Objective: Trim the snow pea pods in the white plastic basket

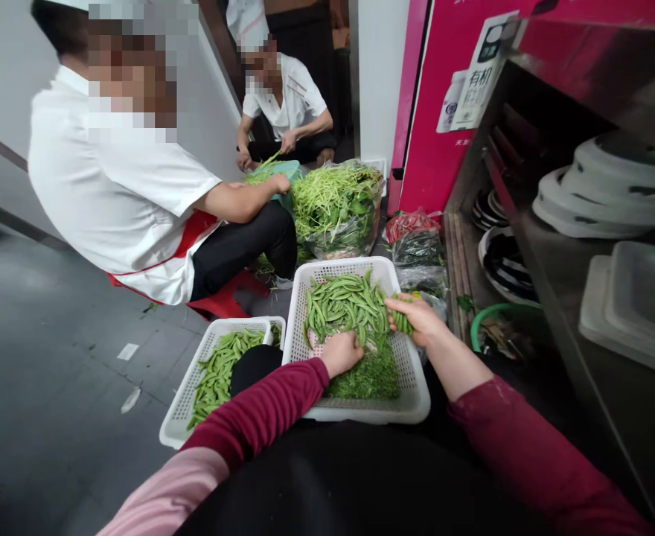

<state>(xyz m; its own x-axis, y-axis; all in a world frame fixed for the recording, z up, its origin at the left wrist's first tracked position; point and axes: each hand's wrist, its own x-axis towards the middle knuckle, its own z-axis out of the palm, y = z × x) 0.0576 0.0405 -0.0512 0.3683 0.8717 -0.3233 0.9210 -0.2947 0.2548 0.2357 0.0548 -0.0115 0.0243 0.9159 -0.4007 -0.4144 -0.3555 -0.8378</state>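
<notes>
A white perforated basket (415,372) rests in front of me. In its far half lies a heap of green pea pods (342,305), and small green trimmings (368,376) cover its near half. My right hand (420,318) is closed around a bunch of pea pods at the basket's right rim. Over the middle of the basket, between pods and trimmings, my left hand (343,354) is closed with its fingers curled down. Whatever it pinches, if anything, is hidden from view.
A second white basket (179,417) of pods stands to the left. Beyond is a large bag of leafy stems (336,197), with two people in white working beside it. Bagged vegetables (417,249), a green-rimmed bin (475,331) and a metal shelf (556,298) with dishes line the right.
</notes>
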